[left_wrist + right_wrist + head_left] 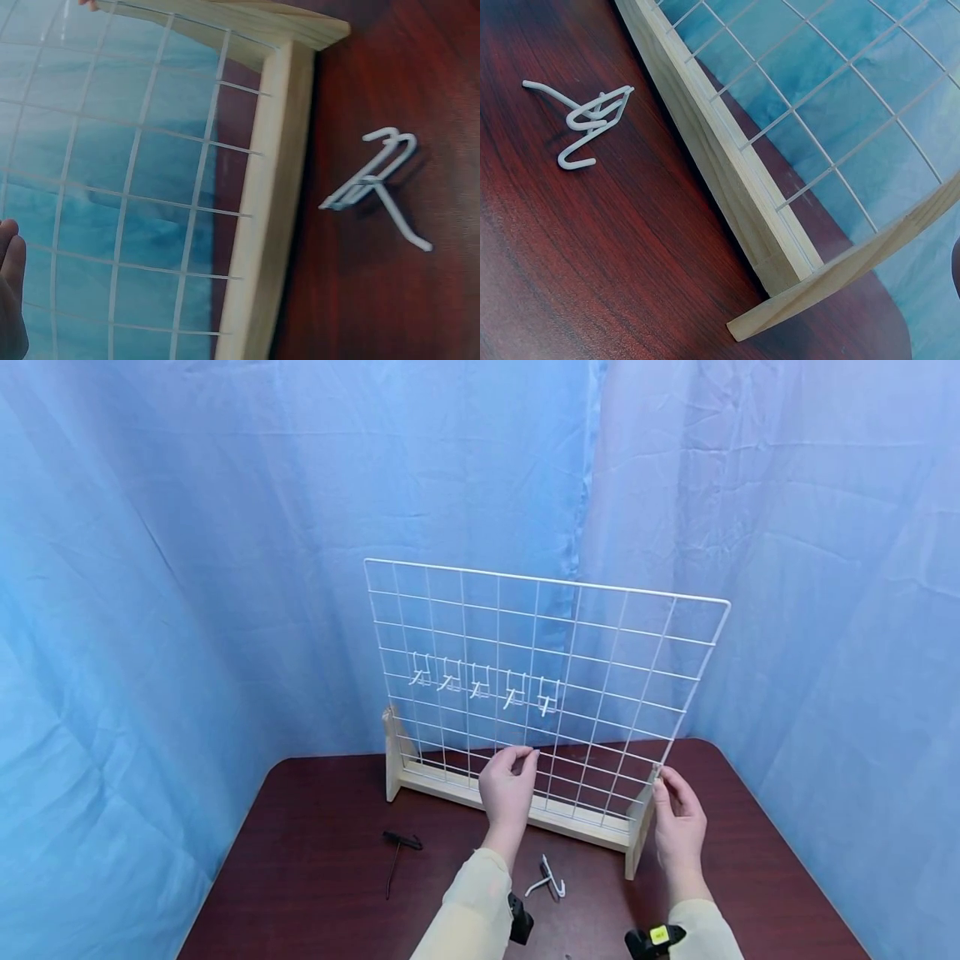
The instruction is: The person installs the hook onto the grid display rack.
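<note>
- Done: five white wire hooks (480, 690) hang, centre frame, on white wire grid (532, 649).
- Remaining: loose white hook (366, 181), lower centre, unhung.
- Left hand (507, 789) pinches grid wire; right hand (682, 833), grid's right edge.

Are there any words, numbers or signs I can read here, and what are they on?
No, I can't read any for sure.
Yellow label on the black wrist device at the right wrist: dark marks, too small and blurred to read.
Wire grid, wooden stand and loose white hook: no writing that I can see.
</note>
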`<state>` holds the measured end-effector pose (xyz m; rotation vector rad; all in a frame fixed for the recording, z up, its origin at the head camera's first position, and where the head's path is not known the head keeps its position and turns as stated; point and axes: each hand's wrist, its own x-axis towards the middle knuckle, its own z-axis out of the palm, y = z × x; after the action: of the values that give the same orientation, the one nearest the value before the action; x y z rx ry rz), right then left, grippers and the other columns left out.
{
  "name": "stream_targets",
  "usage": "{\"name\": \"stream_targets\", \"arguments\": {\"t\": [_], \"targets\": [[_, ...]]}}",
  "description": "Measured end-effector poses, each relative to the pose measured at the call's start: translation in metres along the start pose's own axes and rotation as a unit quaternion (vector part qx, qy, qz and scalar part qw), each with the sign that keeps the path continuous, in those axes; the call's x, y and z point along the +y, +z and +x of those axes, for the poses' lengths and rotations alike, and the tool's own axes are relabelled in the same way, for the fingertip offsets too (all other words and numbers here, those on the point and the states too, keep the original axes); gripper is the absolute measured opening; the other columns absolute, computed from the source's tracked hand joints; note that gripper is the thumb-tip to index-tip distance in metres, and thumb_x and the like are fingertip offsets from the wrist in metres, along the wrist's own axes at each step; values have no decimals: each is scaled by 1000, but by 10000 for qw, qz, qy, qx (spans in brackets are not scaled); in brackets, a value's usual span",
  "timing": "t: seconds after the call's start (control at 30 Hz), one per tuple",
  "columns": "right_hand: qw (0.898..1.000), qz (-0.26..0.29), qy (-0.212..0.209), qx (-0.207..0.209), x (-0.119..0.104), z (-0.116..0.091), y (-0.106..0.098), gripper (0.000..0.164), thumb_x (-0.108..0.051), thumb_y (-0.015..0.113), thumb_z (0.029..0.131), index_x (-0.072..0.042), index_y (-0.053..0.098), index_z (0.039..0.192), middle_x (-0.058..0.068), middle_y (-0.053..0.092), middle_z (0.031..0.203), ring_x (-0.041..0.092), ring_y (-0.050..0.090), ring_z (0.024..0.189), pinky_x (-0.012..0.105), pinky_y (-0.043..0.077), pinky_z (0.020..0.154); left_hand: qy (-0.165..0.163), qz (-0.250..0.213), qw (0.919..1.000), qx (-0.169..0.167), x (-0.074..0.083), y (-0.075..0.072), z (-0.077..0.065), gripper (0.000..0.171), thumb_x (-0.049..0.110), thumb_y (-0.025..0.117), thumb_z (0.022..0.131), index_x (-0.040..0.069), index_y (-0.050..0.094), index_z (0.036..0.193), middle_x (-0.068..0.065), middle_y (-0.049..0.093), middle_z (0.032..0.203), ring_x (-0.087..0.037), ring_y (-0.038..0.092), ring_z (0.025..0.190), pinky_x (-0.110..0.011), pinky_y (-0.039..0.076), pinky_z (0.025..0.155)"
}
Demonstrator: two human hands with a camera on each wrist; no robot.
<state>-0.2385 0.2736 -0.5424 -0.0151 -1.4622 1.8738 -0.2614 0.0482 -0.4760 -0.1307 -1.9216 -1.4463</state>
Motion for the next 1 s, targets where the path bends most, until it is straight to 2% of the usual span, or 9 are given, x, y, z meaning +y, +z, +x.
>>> {"name": "stream_targets", "arguments": {"t": [0.2,0.37,0.7,0.87,1.0], "targets": [[9998,-153,134,28,-1,0,-1,29,3,58,97,12,60,124,-7,69,111,5,63,101,13,49,84,-124,19,9998,-158,-11,-2,-15,4,6,78,83,5,76,86,-3,71,82,-12,70,70,-18,57,65],[9996,-195,202,28,0,0,-2,29,1,59,97,9,61,125,-8,68,112,5,62,102,14,48,86,-353,56,9989,-304,-20,-6,-26,4,6,77,84,5,76,88,-3,71,83,-13,71,72,-19,57,67],[10000,69,7,-34,-1,0,-1,28,5,58,96,7,64,123,-6,69,110,6,62,101,14,48,87,-560,551,9951,-605,-43,-12,-52,7,9,77,84,11,76,90,3,73,85,-11,68,76,-23,57,70],[10000,10,64,-43,1,1,-1,29,3,59,96,9,62,124,-6,69,111,6,62,102,15,48,87,-525,721,9925,-837,-52,-17,-66,12,9,78,82,12,76,94,5,73,86,-16,68,79,-29,56,70],[9999,-44,106,-47,3,1,-2,31,3,59,97,14,58,126,-8,69,111,5,62,102,15,48,87,-391,874,9904,-1000,-61,-20,-77,15,11,80,81,13,76,95,7,72,86,-16,67,83,-33,54,77]]}}
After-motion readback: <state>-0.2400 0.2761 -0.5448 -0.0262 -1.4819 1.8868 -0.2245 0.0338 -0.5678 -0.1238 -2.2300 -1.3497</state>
